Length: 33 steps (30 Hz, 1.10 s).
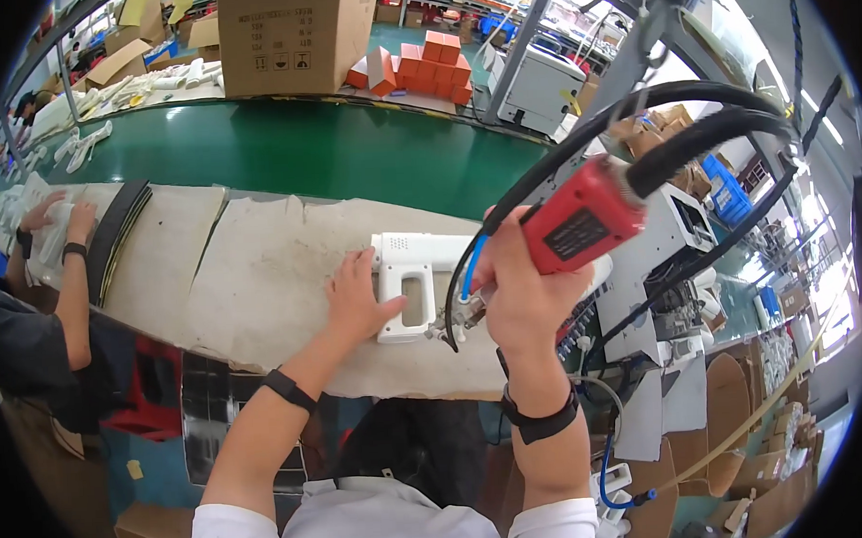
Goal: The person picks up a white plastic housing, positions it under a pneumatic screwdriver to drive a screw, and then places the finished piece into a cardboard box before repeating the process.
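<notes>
A white plastic appliance body with a looped handle [418, 270] lies on the cardboard-covered bench in front of me. Against its left end my left hand [353, 296] braces it, with the thumb at the handle and the fingers along the edge. Tilted over the right side of the body is a red power screwdriver [586, 219], gripped in my right hand [523, 289]. Thick black cables run up from the tool, and a thin blue hose hangs beside it. Metal fittings show near the handle below my right hand; the tool's tip cannot be made out.
Beyond the bench runs a green conveyor belt [281, 141]. A large carton [296, 39] and stacked orange boxes [432, 67] stand behind it. At the left, a co-worker's hands [73, 222] handle a clear bag beside a dark stack of sheets [121, 230]. Machinery [634, 289] stands close on the right.
</notes>
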Tool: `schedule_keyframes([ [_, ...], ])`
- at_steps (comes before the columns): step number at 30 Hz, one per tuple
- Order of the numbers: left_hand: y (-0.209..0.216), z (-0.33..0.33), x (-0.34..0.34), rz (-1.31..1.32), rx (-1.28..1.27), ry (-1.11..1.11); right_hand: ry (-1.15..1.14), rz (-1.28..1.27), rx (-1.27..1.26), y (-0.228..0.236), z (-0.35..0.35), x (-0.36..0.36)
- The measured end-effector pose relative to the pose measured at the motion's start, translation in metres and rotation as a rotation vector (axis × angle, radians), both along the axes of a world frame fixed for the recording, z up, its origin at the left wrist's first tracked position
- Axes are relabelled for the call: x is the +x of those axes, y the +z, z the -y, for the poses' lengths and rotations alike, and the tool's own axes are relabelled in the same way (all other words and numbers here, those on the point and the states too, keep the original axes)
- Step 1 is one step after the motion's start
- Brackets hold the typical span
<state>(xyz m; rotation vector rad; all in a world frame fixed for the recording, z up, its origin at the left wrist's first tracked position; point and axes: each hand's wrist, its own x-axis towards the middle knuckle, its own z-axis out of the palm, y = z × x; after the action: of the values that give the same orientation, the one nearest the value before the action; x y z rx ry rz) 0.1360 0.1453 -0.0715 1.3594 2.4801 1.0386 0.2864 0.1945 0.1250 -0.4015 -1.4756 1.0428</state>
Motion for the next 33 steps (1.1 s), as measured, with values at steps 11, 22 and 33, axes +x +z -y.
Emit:
schedule_keyframes([
  [11,-0.008,0.001,0.004,-0.007,0.041,-0.011,-0.09,0.131,-0.053,-0.051,-0.011,-0.012],
  [22,-0.014,0.003,-0.006,0.013,0.044,-0.06,0.052,0.007,-0.082,-0.02,0.001,-0.013],
  [33,-0.012,0.005,-0.001,-0.03,-0.052,-0.056,0.273,-0.06,-0.243,-0.004,0.035,-0.034],
])
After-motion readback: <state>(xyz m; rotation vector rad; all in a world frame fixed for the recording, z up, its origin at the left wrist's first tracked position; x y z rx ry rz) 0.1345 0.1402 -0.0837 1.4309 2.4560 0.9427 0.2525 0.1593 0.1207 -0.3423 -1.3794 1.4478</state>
